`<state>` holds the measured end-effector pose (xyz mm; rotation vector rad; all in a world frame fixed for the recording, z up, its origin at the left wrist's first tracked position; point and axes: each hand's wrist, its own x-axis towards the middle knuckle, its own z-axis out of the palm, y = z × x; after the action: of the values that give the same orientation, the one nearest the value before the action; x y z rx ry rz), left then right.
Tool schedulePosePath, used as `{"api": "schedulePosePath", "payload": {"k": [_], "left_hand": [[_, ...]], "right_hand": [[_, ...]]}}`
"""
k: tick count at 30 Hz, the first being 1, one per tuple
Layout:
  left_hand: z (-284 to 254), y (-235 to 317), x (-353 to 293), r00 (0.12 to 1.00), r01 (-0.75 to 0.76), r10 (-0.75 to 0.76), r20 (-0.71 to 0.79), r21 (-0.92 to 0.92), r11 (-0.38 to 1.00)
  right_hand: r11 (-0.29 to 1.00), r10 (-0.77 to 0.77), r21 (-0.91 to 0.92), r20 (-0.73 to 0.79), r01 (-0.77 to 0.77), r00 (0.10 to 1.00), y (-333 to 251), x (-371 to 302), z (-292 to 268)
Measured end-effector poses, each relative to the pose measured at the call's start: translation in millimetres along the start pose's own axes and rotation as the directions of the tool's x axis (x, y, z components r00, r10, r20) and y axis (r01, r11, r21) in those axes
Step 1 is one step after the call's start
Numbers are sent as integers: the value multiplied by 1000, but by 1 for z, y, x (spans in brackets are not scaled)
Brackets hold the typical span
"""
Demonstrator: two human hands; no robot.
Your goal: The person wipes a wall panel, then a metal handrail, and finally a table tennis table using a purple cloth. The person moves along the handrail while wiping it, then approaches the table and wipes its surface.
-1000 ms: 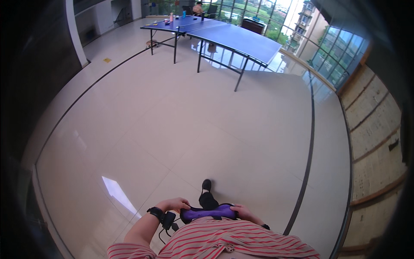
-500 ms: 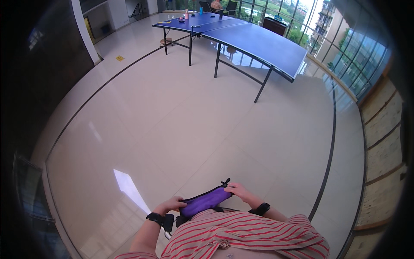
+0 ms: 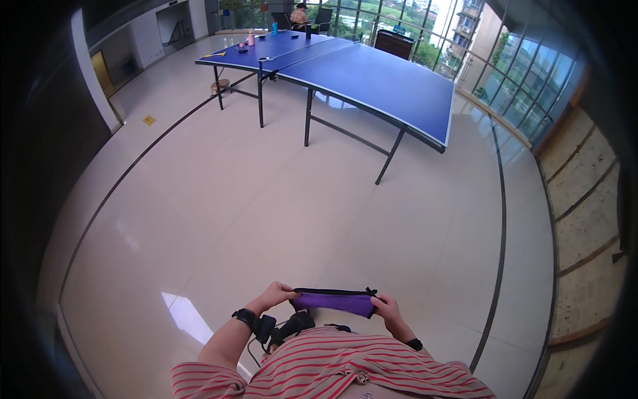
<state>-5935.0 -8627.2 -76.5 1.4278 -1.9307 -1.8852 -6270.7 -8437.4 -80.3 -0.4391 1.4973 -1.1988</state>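
A purple fabric pouch (image 3: 337, 302) with a black zipper edge is stretched level in front of my waist. My left hand (image 3: 278, 294) is closed on its left end, and my right hand (image 3: 387, 310) pinches its right end. A small black tab or bow (image 3: 371, 291) sticks up at the pouch's upper right corner. Both wrists carry black straps, and a black device (image 3: 264, 328) hangs by the left one. Below the pouch, dark straps or gear lie against my striped shirt (image 3: 345, 356).
A blue table tennis table (image 3: 372, 80) stands ahead, with bottles (image 3: 251, 38) and small dark items on its far left part. A person (image 3: 300, 16) sits beyond it near tall windows. Pale tiled floor (image 3: 266, 213) lies between. Wooden panels (image 3: 588, 193) line the right side.
The pouch has gone from slanted to nearly level and moved slightly right and away from my body. Both hands keep hold of its ends. The view has tilted, showing the table lower.
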Motion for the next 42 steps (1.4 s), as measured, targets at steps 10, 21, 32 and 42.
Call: {"api": "schedulePosePath", "payload": {"k": [10, 21, 32, 42], "left_hand": [[-142, 139, 151, 958, -286, 281, 59, 265, 921], [-263, 244, 234, 980, -177, 182, 84, -60, 982], [-334, 371, 330, 923, -368, 315, -222, -749, 551], [-372, 325, 490, 995, 103, -93, 43, -465, 879]], "right_hand": [[967, -251, -6, -182, 254, 951, -88, 118, 45], [979, -152, 140, 38, 145, 988, -233, 327, 79], [824, -228, 564, 410, -49, 883, -449, 485, 114], [983, -125, -113, 146, 142, 981, -444, 590, 144]]}}
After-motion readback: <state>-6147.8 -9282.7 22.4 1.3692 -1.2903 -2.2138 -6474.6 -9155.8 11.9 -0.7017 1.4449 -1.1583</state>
